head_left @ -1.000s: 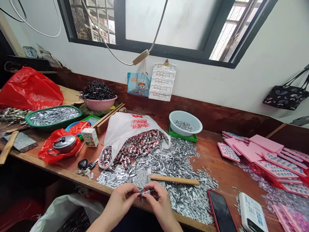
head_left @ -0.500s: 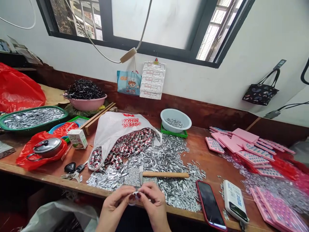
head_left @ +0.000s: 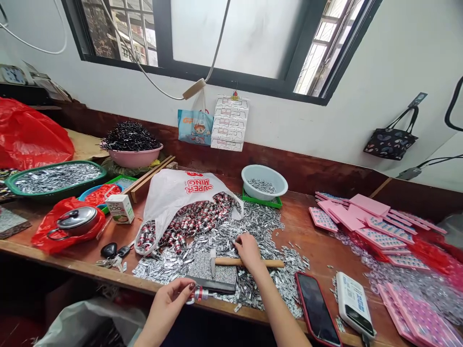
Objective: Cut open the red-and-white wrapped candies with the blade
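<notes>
My left hand point(head_left: 170, 301) pinches a small red-and-silver keyring piece point(head_left: 198, 293) at the near edge of the wooden bench point(head_left: 307, 231), beside a grey stone slab point(head_left: 213, 274). My right hand point(head_left: 248, 250) reaches forward onto the heap of small silver metal tabs point(head_left: 253, 226), its fingers down among them, just behind the wooden-handled hammer point(head_left: 246, 262) lying on the slab. A white plastic bag point(head_left: 181, 193) spills red-and-silver pieces point(head_left: 191, 221) to the left of that hand.
A red-cased phone point(head_left: 316, 308) and a white power bank point(head_left: 354, 303) lie at the right front. Pink cards point(head_left: 361, 217) cover the right side. A white bowl point(head_left: 265, 180), pink basin point(head_left: 132, 155), green tray point(head_left: 54, 177), lidded pot point(head_left: 75, 219) and keys point(head_left: 114, 253) stand further left.
Both hands were together at the bench edge on one small piece. My right hand has let go and moved forward to the silver tabs; the left still holds the piece.
</notes>
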Tool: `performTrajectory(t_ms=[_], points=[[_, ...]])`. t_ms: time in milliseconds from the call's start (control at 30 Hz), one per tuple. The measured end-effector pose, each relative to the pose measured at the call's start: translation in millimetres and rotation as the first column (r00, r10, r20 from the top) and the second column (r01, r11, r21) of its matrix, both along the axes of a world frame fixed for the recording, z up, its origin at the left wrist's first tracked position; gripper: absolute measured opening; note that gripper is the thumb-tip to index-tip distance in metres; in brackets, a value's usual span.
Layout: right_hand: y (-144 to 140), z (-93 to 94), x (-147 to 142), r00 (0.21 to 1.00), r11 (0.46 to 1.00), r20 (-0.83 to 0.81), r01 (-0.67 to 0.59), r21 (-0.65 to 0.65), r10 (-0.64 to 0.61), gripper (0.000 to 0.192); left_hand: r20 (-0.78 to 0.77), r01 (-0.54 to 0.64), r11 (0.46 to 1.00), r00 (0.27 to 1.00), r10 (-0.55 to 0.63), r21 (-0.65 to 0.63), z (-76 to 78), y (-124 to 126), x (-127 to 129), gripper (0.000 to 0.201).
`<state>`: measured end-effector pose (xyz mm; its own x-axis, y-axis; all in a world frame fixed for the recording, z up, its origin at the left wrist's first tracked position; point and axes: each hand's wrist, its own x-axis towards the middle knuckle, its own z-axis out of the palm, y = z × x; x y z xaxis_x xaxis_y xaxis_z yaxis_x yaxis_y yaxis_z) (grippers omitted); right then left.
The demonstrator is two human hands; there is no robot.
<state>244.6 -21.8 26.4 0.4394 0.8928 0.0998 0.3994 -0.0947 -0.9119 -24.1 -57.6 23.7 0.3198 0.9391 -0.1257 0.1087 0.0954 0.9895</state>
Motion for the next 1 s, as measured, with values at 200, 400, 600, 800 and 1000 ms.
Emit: performTrajectory(t_ms=[200,400,600,800,1000], points=[[6.4,-10.2,7.6,0.981,0.997,-0.179,-0.080,-0.009,0.078,0.021,-0.006,-0.012,0.996,1.000,0.011,-0.093,3.4,15.7,-20.1,0.047],[-13.5,1.9,5.9,0.834,0.982,-0.523,-0.190,0.023,0.174,0.049,-0.101,-0.044,0.980,0.995,0.025,-0.194,-6.0,41.8,-35.2,0.048],[-26.8,8.0,-33.5,0.668,0.958,-0.701,-0.278,0.073,0.248,0.044,-0.101,0.008,0.964,0.994,-0.036,-0.266,-1.4,50.0,-33.9,0.041],[-32.2,2.3,-88.8,0.515,0.861,-0.763,-0.498,0.106,0.391,0.040,-0.103,0.006,0.945,0.994,-0.042,-0.326,2.4,48.7,-30.8,0.037],[-16.9,8.4,-121.6,0.648,0.822,-0.592,-0.568,0.043,0.479,0.033,-0.086,0.040,0.939,0.994,-0.074,-0.341,5.2,49.9,-30.1,0.035]])
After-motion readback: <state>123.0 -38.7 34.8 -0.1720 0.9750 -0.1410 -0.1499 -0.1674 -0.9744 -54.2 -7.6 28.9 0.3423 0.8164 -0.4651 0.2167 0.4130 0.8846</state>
